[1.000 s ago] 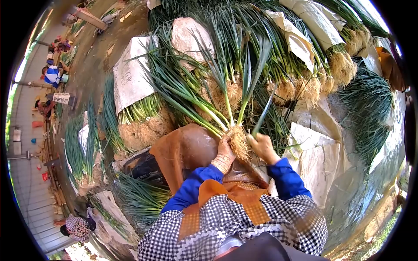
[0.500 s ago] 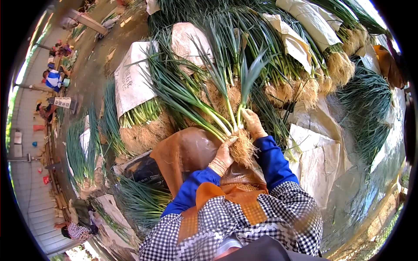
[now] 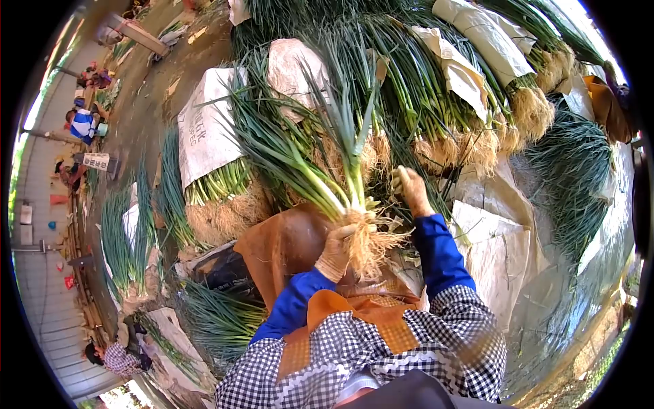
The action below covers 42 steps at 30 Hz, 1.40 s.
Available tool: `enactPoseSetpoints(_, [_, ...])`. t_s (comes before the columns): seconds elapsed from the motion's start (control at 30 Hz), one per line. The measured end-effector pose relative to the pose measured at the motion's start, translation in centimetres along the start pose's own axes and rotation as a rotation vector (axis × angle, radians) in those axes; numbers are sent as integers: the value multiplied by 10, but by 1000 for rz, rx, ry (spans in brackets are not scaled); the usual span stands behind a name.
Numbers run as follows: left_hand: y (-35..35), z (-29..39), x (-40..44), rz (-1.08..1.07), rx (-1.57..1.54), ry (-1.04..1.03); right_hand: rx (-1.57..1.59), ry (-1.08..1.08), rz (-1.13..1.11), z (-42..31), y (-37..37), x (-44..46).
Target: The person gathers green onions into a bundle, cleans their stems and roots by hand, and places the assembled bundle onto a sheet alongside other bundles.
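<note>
A bunch of green onions (image 3: 354, 184) stands over my lap, green leaves fanning up and pale roots hanging down. My left hand (image 3: 335, 251) is closed around its lower stems, just above the roots. To the right, apart from the bunch, is my right hand (image 3: 411, 191). Its fingers are curled together, and whatever they may hold is too small to make out. Loose dark leaves lie on the ground beside that hand. A brown apron (image 3: 279, 238) covers my lap below the bunch.
Large piles of green onions (image 3: 436, 88) lie ahead, partly under white sacks (image 3: 477, 34). A printed sack (image 3: 208, 129) covers another bundle on the left. More leaves (image 3: 572, 177) lie at right beside flat sacking (image 3: 497, 252). Other people (image 3: 121, 358) sit far left.
My right hand has come off the bunch and moved right. My left hand has shifted slightly left and down with the green onions, whose roots now show more fully.
</note>
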State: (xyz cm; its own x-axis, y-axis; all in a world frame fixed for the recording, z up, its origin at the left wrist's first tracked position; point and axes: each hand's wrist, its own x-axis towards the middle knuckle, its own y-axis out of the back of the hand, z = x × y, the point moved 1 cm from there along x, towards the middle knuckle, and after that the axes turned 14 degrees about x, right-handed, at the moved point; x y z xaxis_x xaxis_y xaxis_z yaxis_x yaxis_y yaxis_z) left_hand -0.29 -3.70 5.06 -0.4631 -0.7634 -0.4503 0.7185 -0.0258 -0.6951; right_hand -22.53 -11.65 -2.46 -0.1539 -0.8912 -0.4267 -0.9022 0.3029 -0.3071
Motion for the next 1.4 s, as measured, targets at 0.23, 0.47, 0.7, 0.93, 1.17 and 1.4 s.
enactPoseSetpoints(0.23, [-3,38,5,18,-142,-91,-907,97,49,-46,-46,100])
enactPoseSetpoints(0.47, [0,6,21,132,-213,112,-262,112,-247,-55,-41,-34])
enactPoseSetpoints(0.7, [0,-37,31,137,-102,252,-467,-11,-46,-29,-4,-70])
enactPoseSetpoints(0.93, [-6,-50,31,290,165,187,-1417,45,-161,-5,-53,13])
enactPoseSetpoints(1.17, [10,-58,42,338,130,115,-1538,359,-441,-2,-43,-27])
enactPoseSetpoints(1.4, [-12,-44,29,360,134,46,-914,169,-39,5,17,-51])
